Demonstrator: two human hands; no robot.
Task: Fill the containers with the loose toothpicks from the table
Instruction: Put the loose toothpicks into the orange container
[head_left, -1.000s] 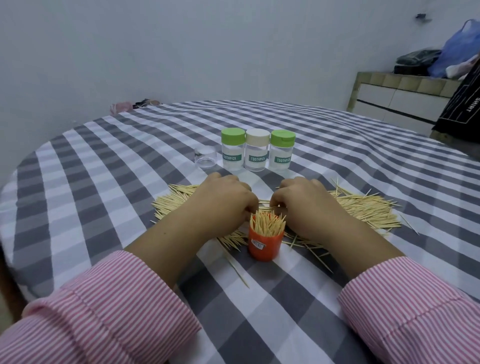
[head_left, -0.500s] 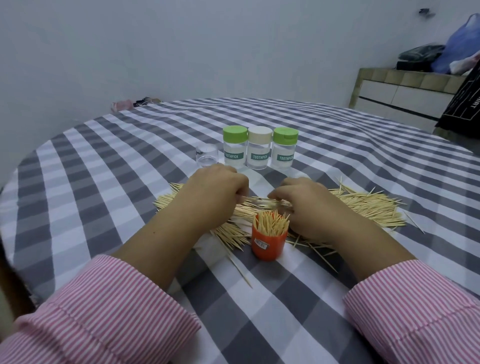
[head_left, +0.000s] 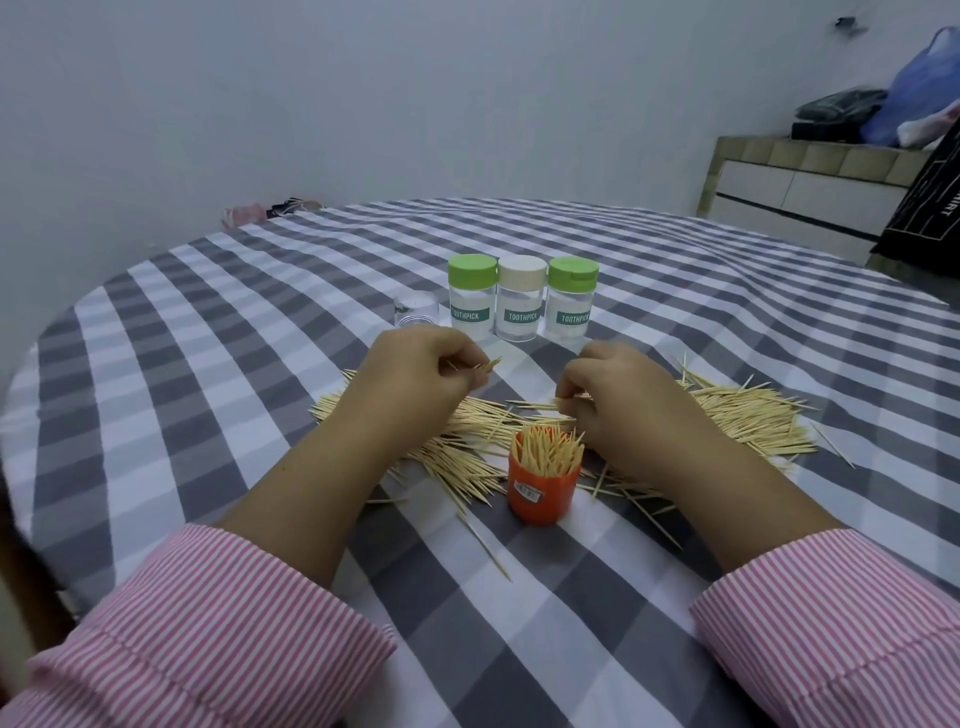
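Note:
A wide pile of loose toothpicks (head_left: 748, 415) lies across the checked tablecloth. In front of it stands an orange container (head_left: 542, 491), packed with upright toothpicks. My left hand (head_left: 415, 371) is raised above the pile and pinches a few toothpicks, whose tips stick out to the right. My right hand (head_left: 618, 395) is lower, behind the orange container, and pinches several toothpicks lying level over the pile. Behind both hands stand three lidded jars labelled TOOTHPICK: green lid (head_left: 471, 296), cream lid (head_left: 521, 299), green lid (head_left: 570, 300).
A small clear cap or cup (head_left: 415, 309) sits left of the jars. Stray toothpicks (head_left: 485, 545) lie in front of the orange container. The round table (head_left: 208, 364) stands near a white wall; a tiled counter (head_left: 810, 176) with bags is at the back right.
Both hands have risen from the pile and moved apart. The left hand lifted a few toothpicks up and to the left; the right hand holds its bundle just above the pile.

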